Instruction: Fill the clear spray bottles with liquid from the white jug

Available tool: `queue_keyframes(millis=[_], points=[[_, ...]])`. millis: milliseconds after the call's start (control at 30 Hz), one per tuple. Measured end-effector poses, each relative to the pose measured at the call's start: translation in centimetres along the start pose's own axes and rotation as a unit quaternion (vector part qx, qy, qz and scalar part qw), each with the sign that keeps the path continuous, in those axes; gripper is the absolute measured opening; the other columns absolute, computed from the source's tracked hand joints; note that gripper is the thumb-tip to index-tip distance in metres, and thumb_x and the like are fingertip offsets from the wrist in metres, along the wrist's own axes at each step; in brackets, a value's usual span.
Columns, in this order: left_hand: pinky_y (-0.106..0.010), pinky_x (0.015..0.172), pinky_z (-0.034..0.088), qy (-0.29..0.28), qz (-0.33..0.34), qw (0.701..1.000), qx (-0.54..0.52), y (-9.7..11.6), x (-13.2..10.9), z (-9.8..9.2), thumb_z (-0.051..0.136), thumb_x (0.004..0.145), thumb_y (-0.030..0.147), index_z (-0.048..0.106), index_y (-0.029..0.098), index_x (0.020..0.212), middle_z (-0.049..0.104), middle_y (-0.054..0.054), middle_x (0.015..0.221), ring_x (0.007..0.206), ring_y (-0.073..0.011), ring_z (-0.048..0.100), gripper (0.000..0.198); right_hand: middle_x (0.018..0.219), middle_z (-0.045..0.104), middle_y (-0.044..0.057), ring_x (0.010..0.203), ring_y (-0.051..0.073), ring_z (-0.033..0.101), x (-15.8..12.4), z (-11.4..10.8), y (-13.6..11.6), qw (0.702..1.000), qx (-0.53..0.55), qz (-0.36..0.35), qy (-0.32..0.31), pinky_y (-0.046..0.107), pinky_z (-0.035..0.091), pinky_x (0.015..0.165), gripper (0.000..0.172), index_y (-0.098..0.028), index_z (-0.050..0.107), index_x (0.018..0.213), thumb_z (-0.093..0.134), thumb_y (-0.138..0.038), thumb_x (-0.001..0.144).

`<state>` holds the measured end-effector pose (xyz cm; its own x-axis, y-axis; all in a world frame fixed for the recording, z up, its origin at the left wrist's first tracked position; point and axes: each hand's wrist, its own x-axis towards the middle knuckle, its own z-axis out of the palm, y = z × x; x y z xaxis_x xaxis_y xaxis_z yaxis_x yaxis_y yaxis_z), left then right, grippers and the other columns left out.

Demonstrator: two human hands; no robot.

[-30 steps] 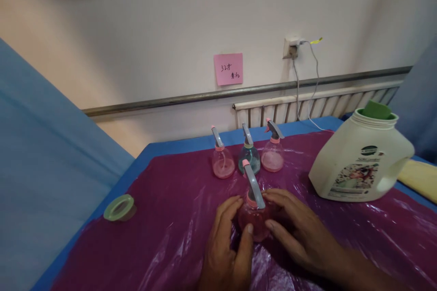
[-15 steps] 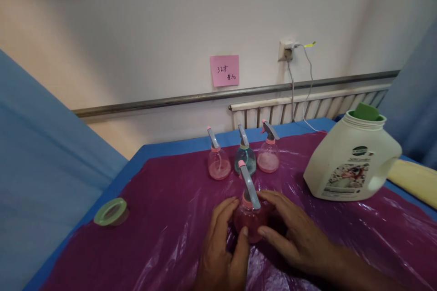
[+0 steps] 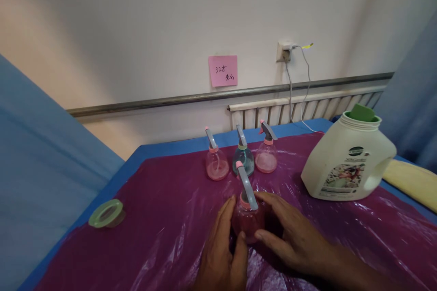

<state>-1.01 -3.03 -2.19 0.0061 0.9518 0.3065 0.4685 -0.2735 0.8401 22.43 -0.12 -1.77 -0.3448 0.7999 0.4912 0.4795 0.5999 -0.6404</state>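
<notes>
Both hands are cupping one thing. The left hand (image 3: pixel 220 254) is wrapping the near-left side of a round pink clear-plastic spray bottle (image 3: pixel 246 220) with a grey trigger, its thumb lying across the front. The right hand (image 3: pixel 293 241) is pressing curled fingers against the bottle's right side.

That bottle is standing upright on a wrinkled purple plastic sheet (image 3: pixel 164 218), which is spreading out under it in every direction. A big white plastic jug (image 3: pixel 344 163) with a green piece in its open neck is sitting well to the bottle's right and a little beyond it. Just beyond the bottle, three small spray bottles are lining up in a row: a pink one (image 3: pixel 216 166), a teal one (image 3: pixel 243 161) and another pink one (image 3: pixel 266 158). Far to the bottle's left a pale green plastic ring (image 3: pixel 105 213) is lying at the sheet's edge.
</notes>
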Motion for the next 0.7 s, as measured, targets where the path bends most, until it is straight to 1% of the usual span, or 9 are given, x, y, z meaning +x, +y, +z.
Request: queue_keyframes(millis=[133,300,400,500,600,700], points=[[-0.063,0.141,0.047,0.006,0.024,1.000,0.008,-0.44,-0.03,-0.05,0.056,0.116,0.036,0.055,0.037,0.175,0.061,-0.009,0.178,0.164,-0.0354,0.061,0.059,0.161,0.070,0.020,0.144,0.036,0.075,0.01,-0.07,0.00,1.000,-0.005,-0.013,0.002,0.060,0.065,0.119,0.079,-0.034,0.036,0.177,0.074,-0.040,0.108],[-0.059,0.141,0.048,0.021,0.056,0.998,0.020,-0.90,-0.26,0.17,0.053,0.117,0.032,0.054,0.038,0.176,0.061,-0.008,0.178,0.163,-0.0328,0.063,0.059,0.161,0.070,0.019,0.144,0.037,0.075,0.12,-0.11,-0.06,1.000,0.011,0.003,0.001,0.061,0.066,0.118,0.078,-0.033,0.042,0.176,0.076,-0.041,0.106],[-0.059,0.140,0.050,0.024,0.058,0.998,0.019,-0.94,-0.21,0.16,0.053,0.117,0.030,0.055,0.037,0.175,0.063,-0.008,0.176,0.162,-0.0332,0.063,0.059,0.161,0.070,0.019,0.144,0.038,0.074,0.13,-0.11,0.01,1.000,0.015,0.005,0.000,0.062,0.065,0.119,0.079,-0.033,0.042,0.177,0.076,-0.041,0.105],[-0.059,0.140,0.049,0.022,0.054,0.998,0.020,-0.86,-0.13,0.05,0.052,0.117,0.031,0.055,0.037,0.175,0.062,-0.008,0.177,0.162,-0.0333,0.063,0.058,0.162,0.070,0.018,0.145,0.038,0.074,0.17,-0.14,0.00,1.000,0.011,-0.002,0.001,0.063,0.065,0.119,0.080,-0.035,0.040,0.177,0.076,-0.040,0.106],[-0.061,0.140,0.049,0.021,0.043,0.999,0.021,-0.67,-0.10,0.02,0.057,0.115,0.035,0.057,0.037,0.173,0.064,-0.009,0.175,0.161,-0.0351,0.063,0.059,0.161,0.070,0.018,0.144,0.037,0.075,0.21,-0.17,-0.08,1.000,0.006,-0.008,-0.001,0.063,0.065,0.118,0.077,-0.036,0.039,0.176,0.074,-0.041,0.108],[-0.061,0.139,0.051,0.021,0.038,0.999,0.010,-0.42,-0.10,0.12,0.065,0.111,0.037,0.059,0.038,0.171,0.066,-0.010,0.172,0.159,-0.0370,0.065,0.061,0.160,0.071,0.019,0.142,0.037,0.076,0.17,-0.16,-0.08,1.000,0.007,-0.006,-0.001,0.062,0.066,0.117,0.074,-0.035,0.041,0.174,0.074,-0.040,0.108]])
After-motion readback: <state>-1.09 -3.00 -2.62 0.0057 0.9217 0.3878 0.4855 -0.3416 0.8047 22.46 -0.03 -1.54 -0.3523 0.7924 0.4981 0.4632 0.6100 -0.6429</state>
